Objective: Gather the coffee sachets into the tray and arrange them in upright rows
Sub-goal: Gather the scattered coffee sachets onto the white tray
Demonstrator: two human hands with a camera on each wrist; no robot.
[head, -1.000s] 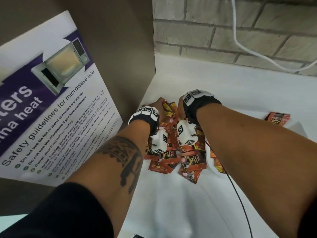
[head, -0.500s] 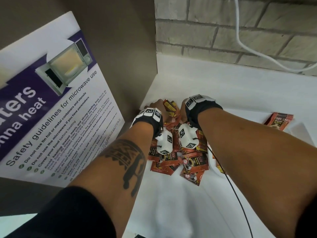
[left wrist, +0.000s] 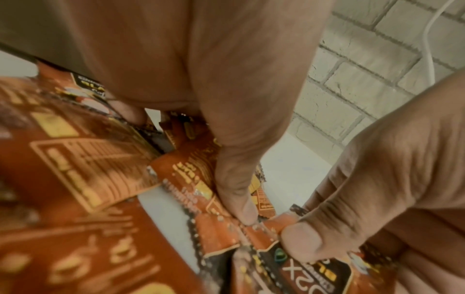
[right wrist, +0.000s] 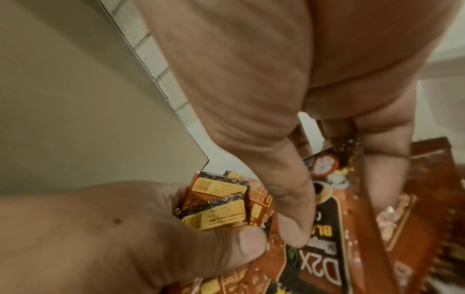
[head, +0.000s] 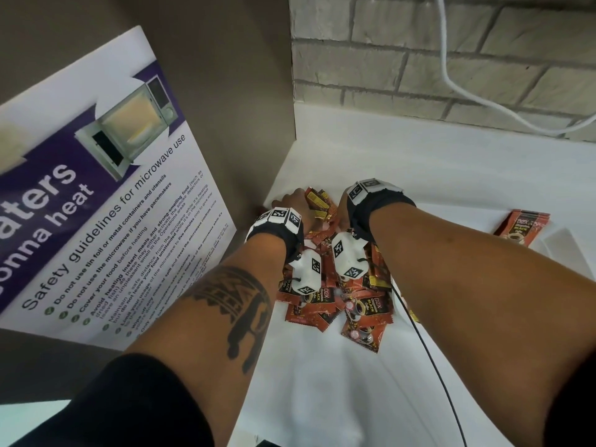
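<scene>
A heap of red-orange coffee sachets point(head: 338, 304) lies on the white counter point(head: 419, 175) near the corner. At the heap's far end, my left hand point(head: 292, 201) and right hand point(head: 342, 208) face each other and grip a bunch of sachets point(head: 317, 203) between them. In the left wrist view my left thumb point(left wrist: 239, 206) presses down on the bunch point(left wrist: 191, 179), fingers curled beneath. In the right wrist view my right thumb point(right wrist: 294, 228) pins a sachet marked D2X point(right wrist: 324, 264). A white rim at far right point(head: 564, 250) may be the tray.
A brown wall point(head: 225, 91) with a microwave safety poster point(head: 106, 204) stands close on the left. A brick wall point(head: 451, 59) with a white cable point(head: 467, 98) runs along the back. A small separate stack of sachets point(head: 522, 227) lies at right.
Both hands stay closed on the bunch at the heap's far end. Only the view has shifted slightly.
</scene>
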